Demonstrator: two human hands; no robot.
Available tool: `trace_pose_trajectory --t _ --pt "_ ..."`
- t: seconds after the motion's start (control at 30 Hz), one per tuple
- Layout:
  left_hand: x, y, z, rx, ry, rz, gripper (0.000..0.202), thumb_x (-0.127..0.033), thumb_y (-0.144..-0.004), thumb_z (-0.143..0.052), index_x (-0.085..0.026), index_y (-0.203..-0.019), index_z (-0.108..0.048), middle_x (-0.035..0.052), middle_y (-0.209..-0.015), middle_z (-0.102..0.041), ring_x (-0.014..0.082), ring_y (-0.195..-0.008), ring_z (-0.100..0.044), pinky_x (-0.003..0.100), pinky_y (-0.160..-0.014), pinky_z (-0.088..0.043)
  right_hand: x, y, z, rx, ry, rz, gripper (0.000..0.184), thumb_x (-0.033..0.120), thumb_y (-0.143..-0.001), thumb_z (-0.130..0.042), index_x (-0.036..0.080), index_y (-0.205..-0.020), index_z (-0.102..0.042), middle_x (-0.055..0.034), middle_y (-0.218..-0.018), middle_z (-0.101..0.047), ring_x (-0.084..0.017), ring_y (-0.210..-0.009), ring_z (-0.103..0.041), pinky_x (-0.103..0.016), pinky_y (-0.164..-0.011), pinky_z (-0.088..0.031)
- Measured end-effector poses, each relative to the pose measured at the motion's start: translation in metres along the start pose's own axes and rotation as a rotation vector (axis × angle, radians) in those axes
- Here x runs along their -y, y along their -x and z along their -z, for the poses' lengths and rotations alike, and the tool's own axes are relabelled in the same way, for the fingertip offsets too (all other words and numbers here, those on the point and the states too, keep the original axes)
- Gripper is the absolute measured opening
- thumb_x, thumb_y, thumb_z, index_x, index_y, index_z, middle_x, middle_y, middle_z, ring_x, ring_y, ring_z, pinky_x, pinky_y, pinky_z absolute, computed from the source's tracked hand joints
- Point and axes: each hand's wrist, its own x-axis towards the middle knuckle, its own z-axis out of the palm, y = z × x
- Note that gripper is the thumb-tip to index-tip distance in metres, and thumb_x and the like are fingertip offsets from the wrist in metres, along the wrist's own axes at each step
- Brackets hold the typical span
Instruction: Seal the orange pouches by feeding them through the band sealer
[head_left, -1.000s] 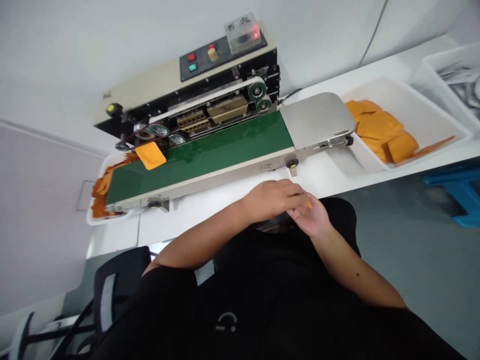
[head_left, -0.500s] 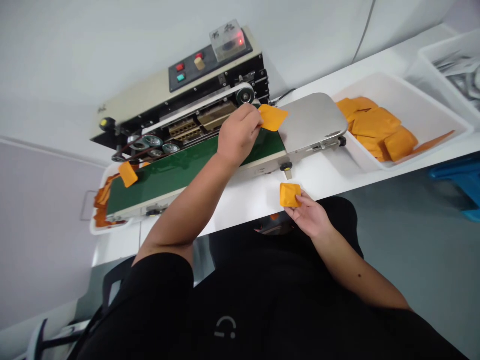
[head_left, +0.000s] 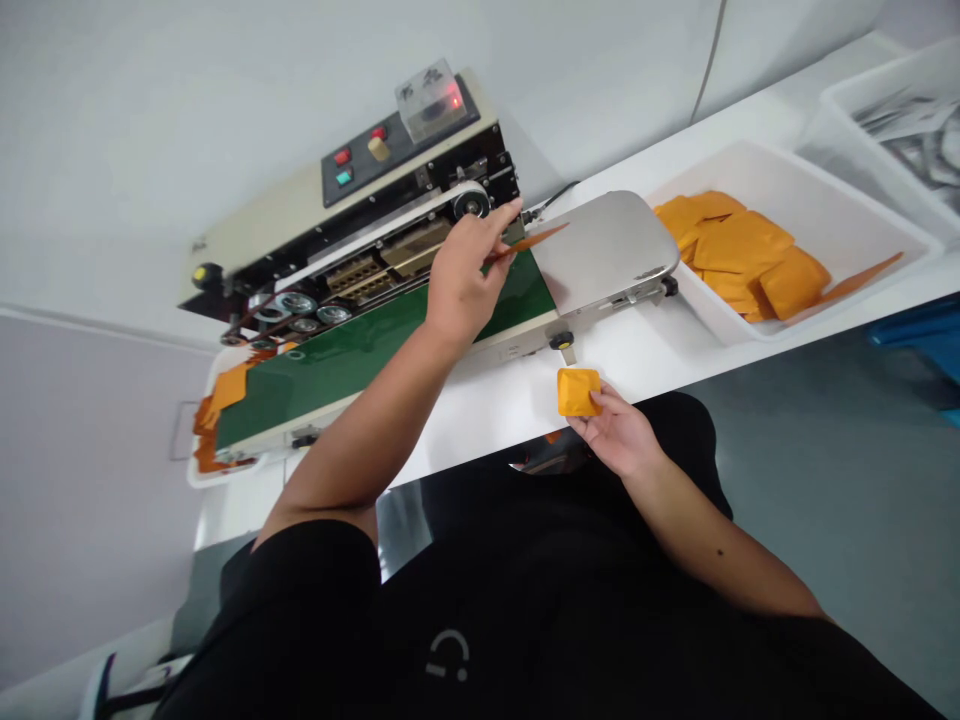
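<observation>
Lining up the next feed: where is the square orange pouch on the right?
In the head view, the square orange pouch is in the right hand, over the white bench, just below the black knob on the green conveyor.

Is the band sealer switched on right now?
Seems on: a red light glows in the clear box atop the band sealer.

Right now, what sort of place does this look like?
Probably a small packaging workshop. A band sealer with a green conveyor belt stands on a white bench, and a white tub beside it holds orange packets.
</observation>
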Motion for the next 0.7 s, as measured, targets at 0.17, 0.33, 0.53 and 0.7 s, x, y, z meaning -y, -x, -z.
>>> trace_pose_trajectory --t 0.17,0.33,0.53,0.7 --pt "-0.025 0.016 -0.007 -0.109 0.369 0.2 0.046 -0.06 -0.11 -0.063 -0.033 -0.147 -0.06 0.0051 -0.13 -0.07 0.023 -0.116 -0.08 0.038 -0.094 -0.07 0.0 -0.001 0.003 0.014 0.012 -0.002 0.031 0.012 -0.088 -0.077 0.027 -0.114 -0.07 -0.0027 -0.117 -0.082 -0.02 -0.101 -0.081 -0.035 -0.085 -0.072" --pt "-0.042 0.016 0.001 -0.092 0.518 0.303 0.039 -0.063 -0.108 -0.066 -0.03 -0.129 -0.065 0.0023 -0.116 -0.077 0.0158 -0.099 -0.083 0.025 -0.082 -0.069 -0.002 0.001 0.001 0.011 0.009 0.001 0.03 0.012 -0.088 -0.077 0.027 -0.113 -0.07 -0.0026 -0.119 -0.082 -0.02 -0.103 -0.081 -0.035 -0.087 -0.072" --pt "-0.036 0.007 0.017 -0.157 0.228 0.115 0.027 -0.052 -0.108 -0.07 -0.026 -0.11 -0.074 0.0021 -0.104 -0.078 0.0192 -0.104 -0.08 0.033 -0.093 -0.067 -0.004 0.004 0.001 0.021 -0.012 0.012 0.029 0.013 -0.089 -0.076 0.027 -0.114 -0.07 -0.0028 -0.12 -0.082 -0.02 -0.104 -0.081 -0.035 -0.088 -0.072" --pt "-0.013 -0.004 0.02 -0.035 -0.103 -0.074 0.025 -0.041 -0.112 -0.058 -0.026 -0.108 -0.078 0.0055 -0.113 -0.081 0.0232 -0.114 -0.077 0.041 -0.104 -0.063 -0.002 0.005 0.003 0.023 -0.007 0.014 0.029 0.013 -0.09 -0.076 0.027 -0.115 -0.072 -0.0036 -0.119 -0.082 -0.02 -0.103 -0.081 -0.035 -0.085 -0.072"
